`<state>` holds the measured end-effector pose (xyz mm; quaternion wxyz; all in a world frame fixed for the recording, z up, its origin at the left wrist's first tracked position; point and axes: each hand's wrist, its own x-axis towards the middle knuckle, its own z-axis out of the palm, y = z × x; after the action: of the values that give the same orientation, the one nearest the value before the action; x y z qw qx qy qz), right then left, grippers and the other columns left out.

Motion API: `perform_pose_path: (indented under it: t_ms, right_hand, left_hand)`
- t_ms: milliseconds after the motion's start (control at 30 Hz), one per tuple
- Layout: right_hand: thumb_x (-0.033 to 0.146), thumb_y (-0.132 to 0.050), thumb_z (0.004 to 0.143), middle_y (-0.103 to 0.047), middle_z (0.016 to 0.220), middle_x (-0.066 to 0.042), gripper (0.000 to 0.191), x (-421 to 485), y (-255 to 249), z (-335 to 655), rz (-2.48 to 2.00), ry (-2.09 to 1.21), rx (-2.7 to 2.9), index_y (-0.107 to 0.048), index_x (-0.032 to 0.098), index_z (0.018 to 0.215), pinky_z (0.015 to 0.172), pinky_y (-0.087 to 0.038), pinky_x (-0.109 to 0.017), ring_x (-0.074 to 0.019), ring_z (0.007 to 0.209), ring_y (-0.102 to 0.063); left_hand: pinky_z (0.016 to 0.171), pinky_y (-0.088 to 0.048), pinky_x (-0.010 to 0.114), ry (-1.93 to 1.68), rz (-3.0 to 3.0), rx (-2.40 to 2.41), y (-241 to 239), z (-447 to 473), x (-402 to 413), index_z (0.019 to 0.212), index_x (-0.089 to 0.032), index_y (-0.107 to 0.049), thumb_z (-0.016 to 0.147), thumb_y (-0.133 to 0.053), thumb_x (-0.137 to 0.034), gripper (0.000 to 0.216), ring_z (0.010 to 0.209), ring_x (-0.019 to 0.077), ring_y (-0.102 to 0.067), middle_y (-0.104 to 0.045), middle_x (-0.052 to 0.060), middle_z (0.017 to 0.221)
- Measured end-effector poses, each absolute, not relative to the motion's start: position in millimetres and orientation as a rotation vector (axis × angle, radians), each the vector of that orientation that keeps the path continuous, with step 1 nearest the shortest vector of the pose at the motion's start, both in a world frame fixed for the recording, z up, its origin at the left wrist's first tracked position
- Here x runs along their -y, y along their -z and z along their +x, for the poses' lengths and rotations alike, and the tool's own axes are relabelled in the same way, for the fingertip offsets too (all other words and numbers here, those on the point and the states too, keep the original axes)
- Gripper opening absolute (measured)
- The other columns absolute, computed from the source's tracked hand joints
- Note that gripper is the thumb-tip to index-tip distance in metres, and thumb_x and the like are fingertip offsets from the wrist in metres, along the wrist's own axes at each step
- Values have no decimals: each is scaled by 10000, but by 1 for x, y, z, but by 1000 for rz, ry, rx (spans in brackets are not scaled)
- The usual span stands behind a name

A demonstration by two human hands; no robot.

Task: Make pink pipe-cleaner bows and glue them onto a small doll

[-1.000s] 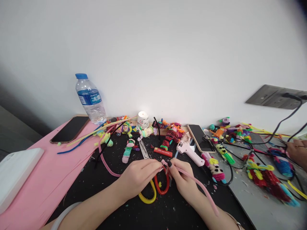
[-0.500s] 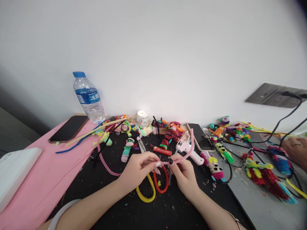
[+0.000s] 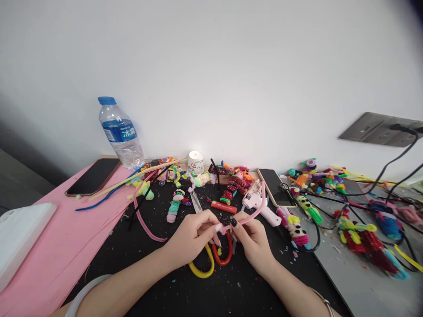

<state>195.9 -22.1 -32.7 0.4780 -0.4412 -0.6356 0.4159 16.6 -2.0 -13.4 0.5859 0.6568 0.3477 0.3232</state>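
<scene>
So in the head view, both hands are up close together over the middle of the bench (image 3: 185, 295), pinching the same pink pipe cleaner (image 3: 259, 210). Left hand (image 3: 198, 235) has its near end between thumb and fingers, right hand (image 3: 251, 237) nips it just beside that, and the loose end curls up to the far right, in front of the glue gun (image 3: 253, 201). Scissors (image 3: 202, 276) are lying right under the hands, yellow and red handles toward the near side. Just past those is a red stick (image 3: 224, 207) with lettering, can't really read it. Little fuzzy doll (image 3: 175, 206) sits far left of the scissors, and another pink strip (image 3: 145, 226) curves along near the left wrist. Along the far side there's an upside-down paper cup (image 3: 195, 163), plus a water bottle (image 3: 120, 132) leaning at the far left.
</scene>
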Motion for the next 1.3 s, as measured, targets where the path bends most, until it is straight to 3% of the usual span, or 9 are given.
perform_pose_path:
  t_ms: [500, 833, 1300]
  right_hand:
    - [294, -475, 874, -480, 603, 21, 191, 21, 25, 197, -1144, -893, 1661, -539, 156, 759, 477, -311, -220, -96, 507, -379]
    - [281, -459, 871, -495, 581, 17, 242, 22, 25, 196, -1198, -806, 1760, -457, 177, 652, 494, -324, -224, -106, 509, -431]
    - [290, -459, 867, -497, 573, 17, 256, 23, 21, 195, -1236, -734, 1786, -462, 184, 635, 481, -325, -228, -104, 498, -416]
  left_hand:
    - [671, -488, 270, -697, 1360, -697, 15, 17, 1, 767, -140, -514, 852, -503, -256, 144, 707, 140, -613, -628, 32, 757]
    - [710, -475, 285, -672, 1429, -708, 15, 18, 4, 744, -141, -521, 848, -500, -242, 146, 735, 148, -595, -629, 43, 772]
    - [682, -470, 256, -749, 1481, -716, 13, 21, 5, 691, -151, -507, 835, -506, -251, 175, 726, 134, -560, -563, 30, 818]
